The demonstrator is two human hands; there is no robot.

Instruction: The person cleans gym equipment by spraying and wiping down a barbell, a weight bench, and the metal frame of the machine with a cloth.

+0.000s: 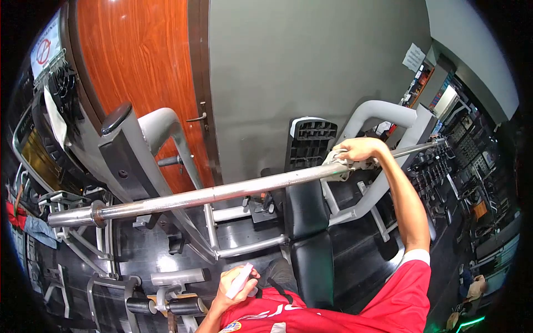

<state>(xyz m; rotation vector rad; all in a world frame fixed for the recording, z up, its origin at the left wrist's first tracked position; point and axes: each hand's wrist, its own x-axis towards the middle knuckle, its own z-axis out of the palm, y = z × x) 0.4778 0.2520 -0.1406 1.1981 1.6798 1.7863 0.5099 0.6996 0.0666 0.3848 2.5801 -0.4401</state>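
In the head view, the right hand [360, 150] is reaching forward and up at the end of an outstretched arm. It is gripping a pale cloth [336, 161] and pressing it around the barbell [222, 193], with the fingers curled over the top of the bar. The barbell is lying across the frame at a slant, lower at the left, where its collar and sleeve are sticking out, and higher at the right, where it is resting against the grey rack upright [383, 114]. The cloth is sitting right of the bar's middle, just under the hand.

The left hand [230, 286] is staying low, close to the red shirt [355, 313] at the bottom of the frame. It is clenching a slim white object [240, 279] that is poking out above the thumb — what it is cannot be told from here.

Under the bar, a black padded bench [311, 244] is running away from the person toward the grey wall [311, 61]. A wooden door [139, 66] with a metal handle [197, 117] is standing to the left of the wall. At the far right, racks of dark weights [444, 172] are lining the room — well apart from both hands.
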